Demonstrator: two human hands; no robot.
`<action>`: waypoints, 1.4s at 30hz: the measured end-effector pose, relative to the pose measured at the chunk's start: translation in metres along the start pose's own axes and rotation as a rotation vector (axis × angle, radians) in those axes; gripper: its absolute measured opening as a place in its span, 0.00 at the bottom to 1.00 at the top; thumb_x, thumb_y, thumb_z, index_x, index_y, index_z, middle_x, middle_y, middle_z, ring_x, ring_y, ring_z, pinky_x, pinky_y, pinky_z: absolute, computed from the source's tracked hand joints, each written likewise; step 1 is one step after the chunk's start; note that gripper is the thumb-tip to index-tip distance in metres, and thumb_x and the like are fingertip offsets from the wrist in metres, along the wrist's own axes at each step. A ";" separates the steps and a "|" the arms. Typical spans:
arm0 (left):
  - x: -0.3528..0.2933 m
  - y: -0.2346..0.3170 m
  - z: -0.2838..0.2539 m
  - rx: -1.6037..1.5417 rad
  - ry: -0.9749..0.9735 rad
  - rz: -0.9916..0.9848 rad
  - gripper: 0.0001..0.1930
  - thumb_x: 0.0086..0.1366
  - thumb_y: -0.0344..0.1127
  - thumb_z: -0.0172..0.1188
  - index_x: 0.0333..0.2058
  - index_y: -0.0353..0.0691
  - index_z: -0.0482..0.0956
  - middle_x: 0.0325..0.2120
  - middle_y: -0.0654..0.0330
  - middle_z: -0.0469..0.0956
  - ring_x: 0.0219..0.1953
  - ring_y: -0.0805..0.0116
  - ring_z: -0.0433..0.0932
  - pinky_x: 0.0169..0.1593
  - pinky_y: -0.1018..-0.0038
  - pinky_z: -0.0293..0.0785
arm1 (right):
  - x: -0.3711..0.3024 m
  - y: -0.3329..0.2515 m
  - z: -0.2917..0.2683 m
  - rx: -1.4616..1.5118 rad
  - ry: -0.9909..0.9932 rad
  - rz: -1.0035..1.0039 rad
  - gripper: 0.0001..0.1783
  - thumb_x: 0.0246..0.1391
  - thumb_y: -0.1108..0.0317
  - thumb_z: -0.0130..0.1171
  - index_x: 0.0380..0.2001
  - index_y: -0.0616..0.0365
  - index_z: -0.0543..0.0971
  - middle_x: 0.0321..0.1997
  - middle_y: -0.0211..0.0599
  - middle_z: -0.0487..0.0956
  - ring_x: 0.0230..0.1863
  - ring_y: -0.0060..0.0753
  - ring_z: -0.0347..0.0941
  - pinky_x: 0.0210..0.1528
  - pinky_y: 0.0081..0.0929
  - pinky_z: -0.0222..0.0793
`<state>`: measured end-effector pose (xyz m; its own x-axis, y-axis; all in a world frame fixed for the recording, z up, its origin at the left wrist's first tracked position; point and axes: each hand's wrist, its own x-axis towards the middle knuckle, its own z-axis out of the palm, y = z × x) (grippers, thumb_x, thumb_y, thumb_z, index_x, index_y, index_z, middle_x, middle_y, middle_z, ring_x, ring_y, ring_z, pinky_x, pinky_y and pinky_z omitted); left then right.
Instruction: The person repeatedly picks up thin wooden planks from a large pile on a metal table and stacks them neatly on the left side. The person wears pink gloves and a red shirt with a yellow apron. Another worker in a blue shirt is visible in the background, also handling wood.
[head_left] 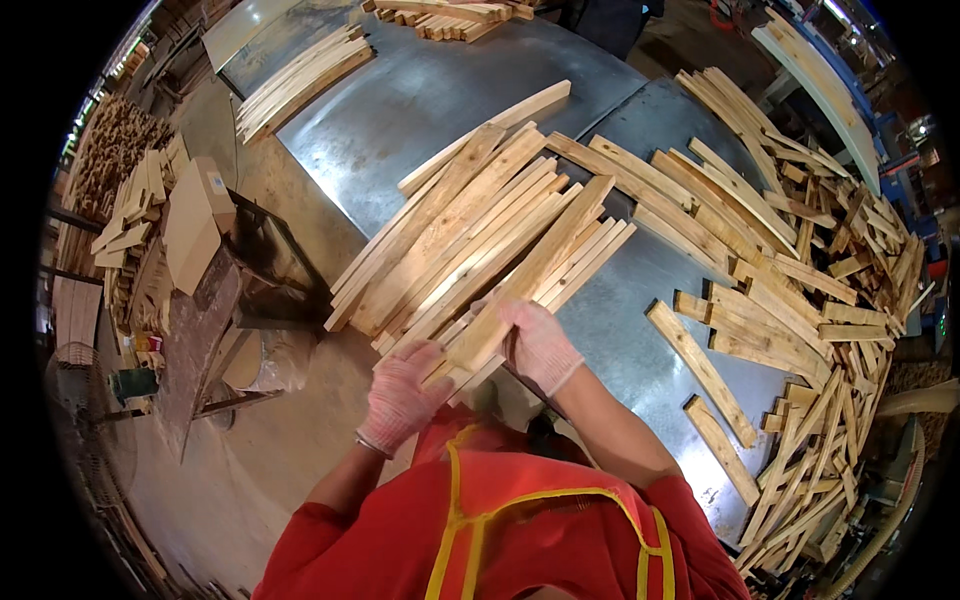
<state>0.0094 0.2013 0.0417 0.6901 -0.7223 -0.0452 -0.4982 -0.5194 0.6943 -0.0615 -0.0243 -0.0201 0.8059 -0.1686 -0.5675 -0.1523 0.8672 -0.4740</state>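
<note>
A stack of long pale wooden slats (470, 235) lies slanted across the grey metal table (400, 110). Both my hands wear thin light gloves. My left hand (402, 392) grips the near ends of the slats at the stack's lower edge. My right hand (538, 342) holds the near end of one slat (530, 272) that lies on top of the stack. My sleeves are red, and a red apron with yellow straps covers my chest.
A loose heap of short and long wood offcuts (790, 260) covers the table's right side. Another slat bundle (300, 80) and a small pile (450, 18) lie at the far end. Left of the table stand a cardboard box (195, 225), wood scraps and a metal frame.
</note>
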 end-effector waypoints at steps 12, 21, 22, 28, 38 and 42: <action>-0.059 -0.120 0.065 -0.108 0.342 -0.538 0.27 0.62 0.37 0.70 0.59 0.36 0.80 0.53 0.55 0.80 0.54 0.57 0.81 0.59 0.65 0.77 | -0.179 -0.258 -0.201 -0.667 0.587 -0.901 0.22 0.72 0.59 0.54 0.61 0.61 0.73 0.59 0.42 0.76 0.61 0.38 0.74 0.67 0.38 0.69; -0.096 -0.121 0.111 -1.304 0.321 -1.108 0.14 0.69 0.51 0.68 0.40 0.47 0.83 0.34 0.67 0.80 0.39 0.67 0.77 0.44 0.65 0.75 | -0.148 -0.211 -0.183 -0.424 0.504 -0.853 0.09 0.69 0.61 0.60 0.40 0.54 0.79 0.35 0.28 0.74 0.44 0.23 0.74 0.51 0.30 0.72; -0.092 -0.121 0.114 -1.371 0.327 -1.081 0.14 0.69 0.50 0.68 0.40 0.46 0.83 0.35 0.67 0.80 0.37 0.67 0.77 0.43 0.66 0.75 | -0.125 -0.176 -0.200 -0.513 0.357 -0.792 0.06 0.69 0.65 0.58 0.35 0.51 0.77 0.33 0.26 0.73 0.39 0.21 0.70 0.41 0.27 0.67; -0.070 -0.106 0.085 -1.356 0.159 -0.914 0.12 0.70 0.47 0.68 0.40 0.46 0.81 0.35 0.65 0.80 0.35 0.67 0.78 0.41 0.66 0.75 | -0.037 -0.017 -0.171 -0.452 0.247 -0.110 0.39 0.59 0.70 0.66 0.72 0.67 0.65 0.36 0.30 0.79 0.33 0.22 0.74 0.35 0.21 0.72; -0.059 -0.136 0.081 -1.155 -0.167 -0.689 0.06 0.72 0.41 0.63 0.43 0.49 0.81 0.39 0.66 0.79 0.36 0.71 0.76 0.41 0.76 0.72 | 0.000 0.011 -0.104 -0.671 0.448 -0.116 0.41 0.56 0.66 0.62 0.73 0.64 0.67 0.36 0.34 0.80 0.30 0.24 0.74 0.34 0.25 0.71; -0.050 -0.119 0.057 -0.986 -0.187 -0.549 0.10 0.71 0.42 0.63 0.41 0.42 0.80 0.39 0.62 0.78 0.38 0.69 0.76 0.42 0.74 0.73 | -0.004 0.012 -0.108 -0.660 0.474 -0.114 0.40 0.57 0.66 0.63 0.73 0.63 0.68 0.47 0.38 0.83 0.39 0.27 0.78 0.42 0.27 0.75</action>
<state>0.0039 0.2729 -0.0797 0.5570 -0.6082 -0.5655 0.5321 -0.2615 0.8053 -0.1284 -0.0635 -0.0961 0.5319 -0.5477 -0.6458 -0.5082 0.4036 -0.7608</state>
